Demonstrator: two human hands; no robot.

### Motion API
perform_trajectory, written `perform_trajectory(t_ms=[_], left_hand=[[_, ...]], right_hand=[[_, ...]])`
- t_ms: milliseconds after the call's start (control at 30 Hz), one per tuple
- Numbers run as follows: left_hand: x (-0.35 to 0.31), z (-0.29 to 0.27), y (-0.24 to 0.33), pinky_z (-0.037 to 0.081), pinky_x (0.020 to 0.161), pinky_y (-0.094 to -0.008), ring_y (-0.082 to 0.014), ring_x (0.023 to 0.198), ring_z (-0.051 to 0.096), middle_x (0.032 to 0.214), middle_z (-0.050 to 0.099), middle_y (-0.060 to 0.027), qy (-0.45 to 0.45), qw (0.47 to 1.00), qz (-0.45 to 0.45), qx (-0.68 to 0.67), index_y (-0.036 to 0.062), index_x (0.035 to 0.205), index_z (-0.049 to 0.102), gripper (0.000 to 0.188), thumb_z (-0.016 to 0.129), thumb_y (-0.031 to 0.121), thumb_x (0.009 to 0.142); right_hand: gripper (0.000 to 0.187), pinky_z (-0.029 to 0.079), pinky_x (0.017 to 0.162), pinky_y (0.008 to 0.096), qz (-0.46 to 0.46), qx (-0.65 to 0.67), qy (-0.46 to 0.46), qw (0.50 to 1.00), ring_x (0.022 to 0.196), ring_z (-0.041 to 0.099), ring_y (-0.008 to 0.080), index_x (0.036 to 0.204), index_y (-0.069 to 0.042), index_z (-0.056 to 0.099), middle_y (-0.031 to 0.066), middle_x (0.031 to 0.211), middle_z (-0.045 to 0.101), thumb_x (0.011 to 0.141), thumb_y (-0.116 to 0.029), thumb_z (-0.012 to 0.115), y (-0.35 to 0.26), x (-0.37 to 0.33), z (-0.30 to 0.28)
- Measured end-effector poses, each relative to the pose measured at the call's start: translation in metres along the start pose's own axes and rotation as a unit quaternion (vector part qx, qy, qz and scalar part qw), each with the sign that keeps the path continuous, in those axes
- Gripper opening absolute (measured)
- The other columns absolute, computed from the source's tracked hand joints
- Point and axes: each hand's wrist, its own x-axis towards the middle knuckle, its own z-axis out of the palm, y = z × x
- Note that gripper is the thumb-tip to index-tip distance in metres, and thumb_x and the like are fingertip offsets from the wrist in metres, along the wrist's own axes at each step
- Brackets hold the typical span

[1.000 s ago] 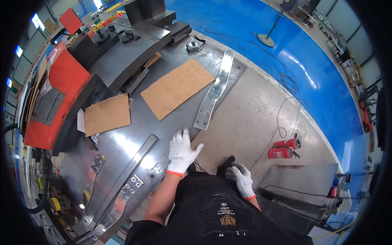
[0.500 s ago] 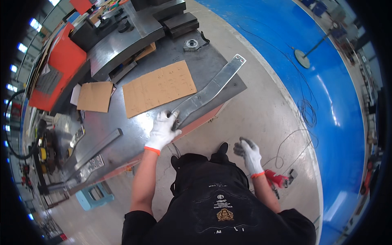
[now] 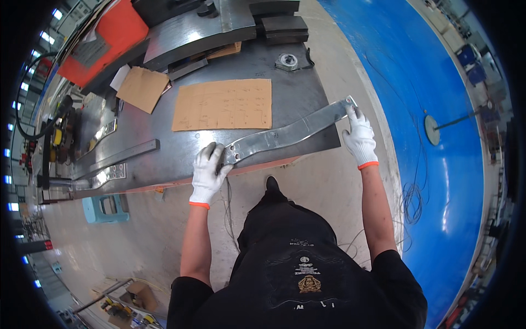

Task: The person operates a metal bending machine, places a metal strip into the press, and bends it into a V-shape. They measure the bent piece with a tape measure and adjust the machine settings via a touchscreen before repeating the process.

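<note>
A long bent strip of grey sheet metal (image 3: 285, 133) with holes at its near end lies along the front edge of the steel workbench (image 3: 181, 153). My left hand (image 3: 208, 171), in a white glove with an orange cuff, grips the strip's left end. The strip's right end, which juts past the bench corner, is held by my gloved right hand (image 3: 359, 137). A large brown cardboard sheet (image 3: 224, 104) lies on the bench just behind the strip.
A smaller cardboard piece (image 3: 142, 88) and other metal bars (image 3: 118, 156) lie on the bench's left. Thick steel plates (image 3: 219, 27) and an orange machine (image 3: 109, 38) stand behind. A light blue stool (image 3: 107, 208) stands under the bench. Cables (image 3: 411, 197) trail on the blue floor.
My right hand has risen from beside my body and taken the strip's right end. My left hand has closed on the left end. The view has swung toward the bench.
</note>
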Motion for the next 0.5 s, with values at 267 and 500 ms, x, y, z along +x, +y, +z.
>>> perform_trajectory(t_ms=[267, 500], left_hand=[[0.011, -0.012, 0.009, 0.045, 0.105, -0.0492, -0.0349, 0.126, 0.054, 0.134, 0.061, -0.01, -0.032, 0.998, -0.007, 0.053, 0.0132, 0.132, 0.066, 0.068, 0.089, 0.038, 0.072], [0.02, -0.041, 0.01, 0.044, 0.107, -0.0485, -0.0332, 0.129, 0.055, 0.137, 0.063, -0.0077, -0.082, 0.99, -0.092, 0.073, 0.0153, 0.133, 0.066, 0.061, 0.086, 0.029, 0.077]], right_hand=[[0.084, 0.046, 0.112, 0.0525, -0.13, -0.121, -0.056, 0.983, 0.141, 0.047, 0.0411, 0.156, -0.028, 0.043, 0.0171, 0.154, 0.046, 0.081, -0.008, 0.075, 0.027, 0.077, -0.006], [0.073, 0.057, 0.093, 0.0499, -0.163, 0.048, -0.099, 0.981, 0.113, 0.067, 0.0412, 0.15, -0.016, 0.05, 0.0216, 0.118, 0.069, 0.08, -0.013, 0.074, 0.048, 0.076, 0.011]])
